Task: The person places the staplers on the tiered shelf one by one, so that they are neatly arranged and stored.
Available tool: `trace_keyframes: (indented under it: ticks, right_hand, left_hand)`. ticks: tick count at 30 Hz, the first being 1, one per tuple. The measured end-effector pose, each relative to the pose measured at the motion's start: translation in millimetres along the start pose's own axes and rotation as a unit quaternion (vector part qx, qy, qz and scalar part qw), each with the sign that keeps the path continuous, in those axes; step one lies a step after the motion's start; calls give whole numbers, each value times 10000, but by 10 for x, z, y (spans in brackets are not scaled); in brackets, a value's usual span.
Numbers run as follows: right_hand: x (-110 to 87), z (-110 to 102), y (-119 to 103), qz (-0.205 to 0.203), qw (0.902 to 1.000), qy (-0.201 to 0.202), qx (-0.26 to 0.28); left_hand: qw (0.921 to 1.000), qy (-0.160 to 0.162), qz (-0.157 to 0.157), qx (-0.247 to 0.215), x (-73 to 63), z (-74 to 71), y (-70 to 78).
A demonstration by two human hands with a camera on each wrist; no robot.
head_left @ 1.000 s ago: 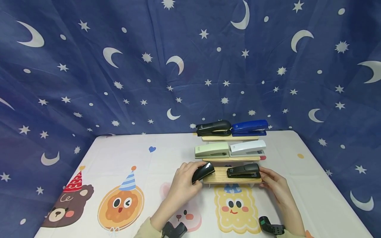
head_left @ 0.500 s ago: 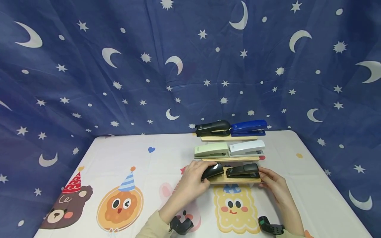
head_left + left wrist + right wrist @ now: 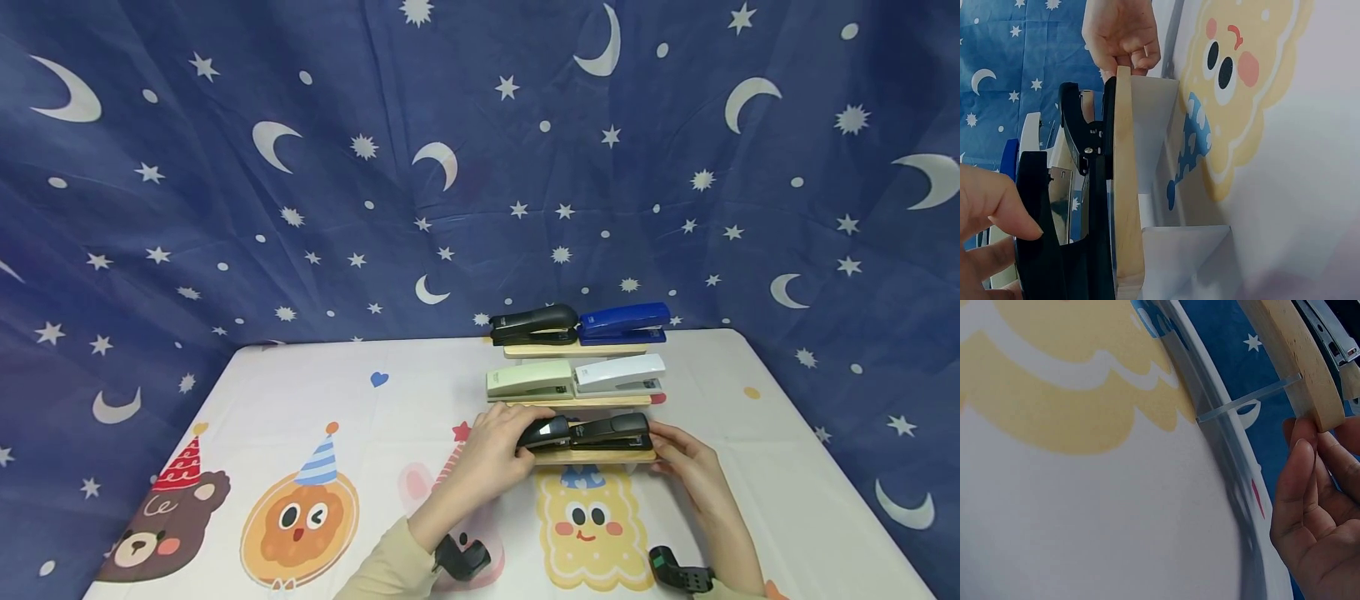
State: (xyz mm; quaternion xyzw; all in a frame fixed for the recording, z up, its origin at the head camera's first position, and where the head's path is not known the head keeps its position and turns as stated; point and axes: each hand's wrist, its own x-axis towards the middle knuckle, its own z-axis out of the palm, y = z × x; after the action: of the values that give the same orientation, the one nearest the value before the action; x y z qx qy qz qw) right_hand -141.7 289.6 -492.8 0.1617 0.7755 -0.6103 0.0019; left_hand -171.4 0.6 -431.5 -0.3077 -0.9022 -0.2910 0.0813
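Note:
My left hand [image 3: 491, 448] grips a black stapler [image 3: 545, 431] by its top, thumb on the near side. That stapler sits at the left part of the lowest wooden shelf board [image 3: 592, 457] of a tiered stand. In the left wrist view its base [image 3: 1094, 250] lies along the board, end to end with a second black stapler [image 3: 1072, 119]. My right hand [image 3: 688, 458] pinches the board's right end, just beside the second stapler. In the right wrist view the fingertips hold the rounded wooden end [image 3: 1329, 412], with a clear support below it.
On the middle tier stand a pale green stapler [image 3: 529, 380] and a white stapler [image 3: 619, 372]. The top tier bears a black stapler [image 3: 534, 325] and a blue one [image 3: 624, 322]. A cartoon-print cloth [image 3: 315, 400] covers the table, with a starry blue curtain [image 3: 337, 167] behind.
My left hand has moved right with its black stapler, which has turned from slanted to nearly in line with the other one on the lowest board. My right hand stays at the board's end.

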Motion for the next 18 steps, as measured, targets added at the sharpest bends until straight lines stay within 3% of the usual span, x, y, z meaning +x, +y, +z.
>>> trace_keyframes:
  ticks: [18]
  right_hand:
    - [-4, -3, -19, -168, 9998, -40, 13]
  left_hand:
    - [9997, -241, -31, 85, 56, -36, -19]
